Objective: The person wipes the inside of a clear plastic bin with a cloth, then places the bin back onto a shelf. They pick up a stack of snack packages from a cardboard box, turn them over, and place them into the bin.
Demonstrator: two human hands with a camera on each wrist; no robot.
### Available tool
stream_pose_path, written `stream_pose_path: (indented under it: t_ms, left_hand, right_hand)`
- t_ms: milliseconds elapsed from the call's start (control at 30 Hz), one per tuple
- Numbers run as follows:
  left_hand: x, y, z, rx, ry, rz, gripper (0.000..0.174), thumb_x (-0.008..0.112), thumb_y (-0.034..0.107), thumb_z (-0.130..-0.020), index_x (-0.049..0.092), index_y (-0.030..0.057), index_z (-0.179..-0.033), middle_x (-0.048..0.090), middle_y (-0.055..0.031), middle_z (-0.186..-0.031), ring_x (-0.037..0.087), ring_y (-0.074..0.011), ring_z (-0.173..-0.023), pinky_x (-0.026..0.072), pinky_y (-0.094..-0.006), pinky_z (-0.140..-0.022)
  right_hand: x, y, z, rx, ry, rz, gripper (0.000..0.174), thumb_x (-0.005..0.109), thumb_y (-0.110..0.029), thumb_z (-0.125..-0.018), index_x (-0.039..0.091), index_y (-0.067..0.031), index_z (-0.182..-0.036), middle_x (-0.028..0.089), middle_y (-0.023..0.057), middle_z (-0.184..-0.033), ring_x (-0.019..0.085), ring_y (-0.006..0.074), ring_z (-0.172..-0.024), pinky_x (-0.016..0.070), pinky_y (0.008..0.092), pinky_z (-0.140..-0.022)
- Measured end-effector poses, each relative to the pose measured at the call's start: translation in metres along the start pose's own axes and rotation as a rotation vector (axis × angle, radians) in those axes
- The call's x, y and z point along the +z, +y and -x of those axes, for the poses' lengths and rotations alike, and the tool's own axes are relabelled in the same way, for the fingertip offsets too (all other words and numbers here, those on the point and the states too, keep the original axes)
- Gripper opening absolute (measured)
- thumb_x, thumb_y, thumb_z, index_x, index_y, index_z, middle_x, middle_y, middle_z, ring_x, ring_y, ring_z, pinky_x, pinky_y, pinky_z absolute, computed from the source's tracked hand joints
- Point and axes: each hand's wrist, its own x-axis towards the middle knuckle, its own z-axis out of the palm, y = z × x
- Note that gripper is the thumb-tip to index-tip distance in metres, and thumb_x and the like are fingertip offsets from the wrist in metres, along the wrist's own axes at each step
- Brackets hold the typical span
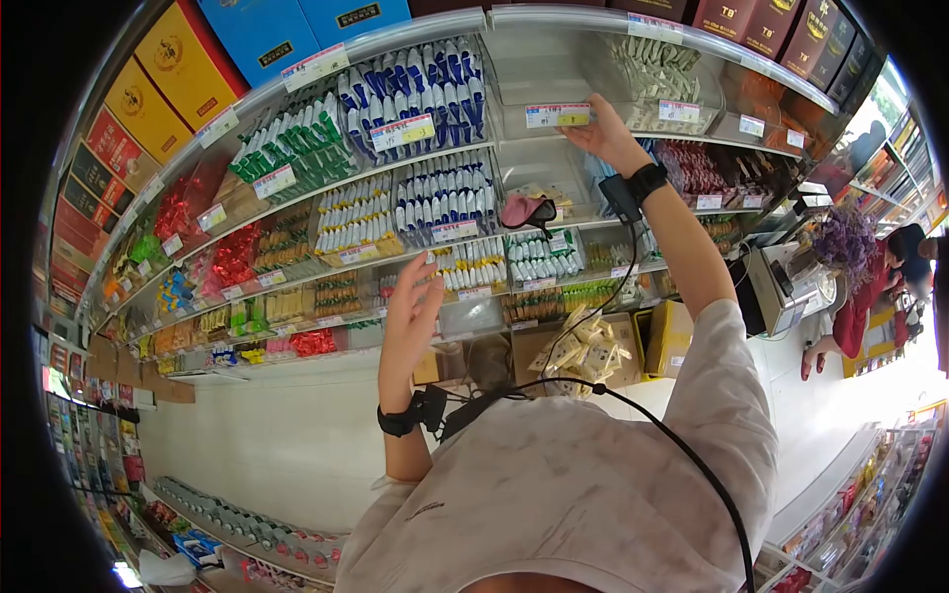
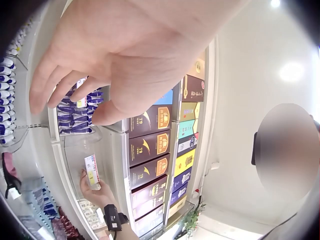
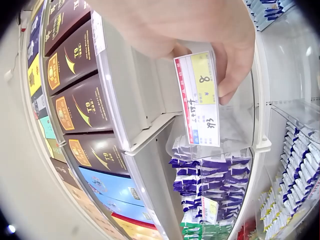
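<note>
My right hand (image 1: 605,138) reaches up to the upper shelf and grips the front edge of a clear plastic bin (image 1: 524,89) at its price tag (image 1: 557,116). In the right wrist view, the fingers bend around the tag's side and a handwritten 8 shows on the tag's yellow part. Bins of blue-and-white wrapped packets (image 1: 410,89) and pale wrapped packets (image 1: 652,74) flank this bin. Lower down, my left hand (image 1: 410,316) is raised with fingers loosely extended, holding nothing, in front of a bin of white-and-yellow packets (image 1: 470,267).
Boxes (image 1: 356,15) line the top of the shelving. A pink and black item (image 1: 527,211) lies on the middle shelf. An open carton of yellowish packets (image 1: 583,346) stands at the shelf's foot. A counter scale (image 1: 791,287) and another person (image 1: 860,306) are to the right. Dark cables cross my body.
</note>
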Motion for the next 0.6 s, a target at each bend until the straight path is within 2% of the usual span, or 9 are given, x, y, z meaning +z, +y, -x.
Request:
stream_pose_path:
  t_ms: [167, 367, 467, 600]
  left_hand:
    - [-0.001, -0.003, -0.003, 0.007, -0.016, -0.003, 0.050, 0.056, 0.017, -0.103, 0.041, 0.0030, -0.149, 0.054, -0.0170, -0.140, 0.060, -0.0240, -0.121, 0.0508, -0.0349, -0.099]
    - [0.001, -0.007, -0.007, 0.028, -0.011, -0.041, 0.050, 0.057, 0.019, -0.104, 0.042, 0.0026, -0.148, 0.057, -0.0163, -0.136, 0.062, -0.0233, -0.119, 0.0515, -0.0335, -0.097]
    - [0.001, -0.010, -0.011, 0.024, -0.021, -0.033, 0.050, 0.057, 0.021, -0.104, 0.042, 0.0020, -0.148, 0.057, -0.0161, -0.136, 0.062, -0.0230, -0.118, 0.0516, -0.0329, -0.096]
    - [0.000, -0.012, -0.012, 0.017, -0.014, -0.033, 0.050, 0.058, 0.023, -0.103, 0.043, 0.0036, -0.148, 0.057, -0.0156, -0.137, 0.061, -0.0234, -0.118, 0.0505, -0.0339, -0.096]
  right_hand:
    - [0.009, -0.010, 0.009, 0.080, 0.008, -0.124, 0.054, 0.055, -0.033, -0.100, 0.040, 0.0059, -0.135, 0.054, 0.0323, -0.130, 0.061, 0.0404, -0.119, 0.0558, 0.0421, -0.099]
    - [0.015, -0.011, 0.013, -0.006, 0.040, -0.025, 0.050, 0.055, -0.030, -0.100, 0.040, 0.0061, -0.132, 0.055, 0.0329, -0.127, 0.063, 0.0413, -0.115, 0.0574, 0.0420, -0.097]
    - [0.005, -0.008, -0.004, -0.026, 0.016, -0.032, 0.051, 0.055, -0.027, -0.098, 0.038, 0.0065, -0.133, 0.054, 0.0314, -0.126, 0.063, 0.0419, -0.114, 0.0588, 0.0462, -0.097]
    - [0.005, -0.007, -0.004, -0.039, 0.026, -0.034, 0.050, 0.055, -0.026, -0.099, 0.039, 0.0060, -0.132, 0.054, 0.0302, -0.127, 0.061, 0.0416, -0.116, 0.0588, 0.0472, -0.096]
